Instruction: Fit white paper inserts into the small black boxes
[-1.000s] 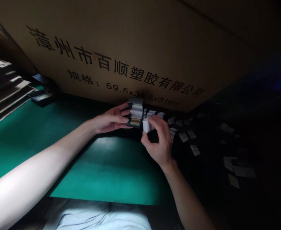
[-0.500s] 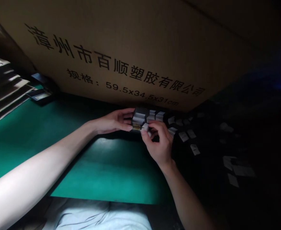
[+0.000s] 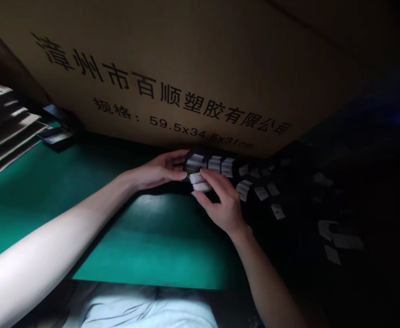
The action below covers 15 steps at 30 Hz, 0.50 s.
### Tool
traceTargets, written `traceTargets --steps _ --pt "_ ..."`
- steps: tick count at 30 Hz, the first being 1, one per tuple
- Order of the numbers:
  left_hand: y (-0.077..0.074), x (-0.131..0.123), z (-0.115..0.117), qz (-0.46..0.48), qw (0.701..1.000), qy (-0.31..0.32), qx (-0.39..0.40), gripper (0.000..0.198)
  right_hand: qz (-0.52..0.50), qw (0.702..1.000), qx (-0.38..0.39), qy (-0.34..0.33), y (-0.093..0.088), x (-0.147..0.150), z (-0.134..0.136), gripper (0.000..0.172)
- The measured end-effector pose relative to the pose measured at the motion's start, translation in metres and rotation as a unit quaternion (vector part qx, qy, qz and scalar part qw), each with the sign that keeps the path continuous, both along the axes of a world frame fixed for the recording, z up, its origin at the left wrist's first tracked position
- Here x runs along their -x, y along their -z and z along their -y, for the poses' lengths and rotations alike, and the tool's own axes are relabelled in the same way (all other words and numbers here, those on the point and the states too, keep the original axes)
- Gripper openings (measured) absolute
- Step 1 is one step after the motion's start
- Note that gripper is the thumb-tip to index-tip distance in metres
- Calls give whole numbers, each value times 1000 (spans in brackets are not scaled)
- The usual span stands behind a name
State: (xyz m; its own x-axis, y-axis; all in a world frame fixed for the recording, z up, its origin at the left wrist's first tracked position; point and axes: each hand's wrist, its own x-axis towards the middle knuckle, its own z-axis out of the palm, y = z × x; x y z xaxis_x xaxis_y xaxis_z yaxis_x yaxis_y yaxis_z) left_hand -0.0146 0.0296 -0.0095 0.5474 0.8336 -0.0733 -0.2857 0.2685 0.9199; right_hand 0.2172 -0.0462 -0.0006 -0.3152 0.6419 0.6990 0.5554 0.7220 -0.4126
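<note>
My left hand (image 3: 160,171) grips the left end of a dark holder (image 3: 188,162), thumb in front and fingers behind; its far side is hidden. Small folded white papers (image 3: 215,163) sit in a row along the holder. In my right hand (image 3: 222,200) a folded white paper (image 3: 200,181) lies between the thumb and the fingers, at the holder's front edge beside my left thumb. Another folded white paper (image 3: 243,189) rests just right of my right hand.
A large printed cardboard box (image 3: 172,54) stands behind the hands on the green mat (image 3: 152,246). Loose white papers (image 3: 277,211) lie scattered in the dark to the right. At left are a stack of sheets (image 3: 8,127) and a small dark case (image 3: 56,136).
My right hand has shifted a little left with the folded paper, which now shows broader and more open at the holder's front. My left hand has barely moved.
</note>
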Motion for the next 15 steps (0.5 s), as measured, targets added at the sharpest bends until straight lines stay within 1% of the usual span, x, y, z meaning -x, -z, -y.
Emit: traceTargets --steps 3,5,7,10,15 --pt "0 0 0 -3 1000 -4 3 62 9 1000 15 0 1 -2 -2 28" --pt "1 0 1 0 1000 5 6 63 4 1000 21 -7 3 -3 -3 23" --pt "1 0 1 7 1000 19 8 62 -6 1000 15 -23 4 -5 -4 25" --pt "-1 1 2 22 999 36 11 60 -5 999 7 -48 2 -6 -4 33" --pt "-1 3 2 12 999 33 17 64 17 997 39 -64 -3 -8 -3 37"
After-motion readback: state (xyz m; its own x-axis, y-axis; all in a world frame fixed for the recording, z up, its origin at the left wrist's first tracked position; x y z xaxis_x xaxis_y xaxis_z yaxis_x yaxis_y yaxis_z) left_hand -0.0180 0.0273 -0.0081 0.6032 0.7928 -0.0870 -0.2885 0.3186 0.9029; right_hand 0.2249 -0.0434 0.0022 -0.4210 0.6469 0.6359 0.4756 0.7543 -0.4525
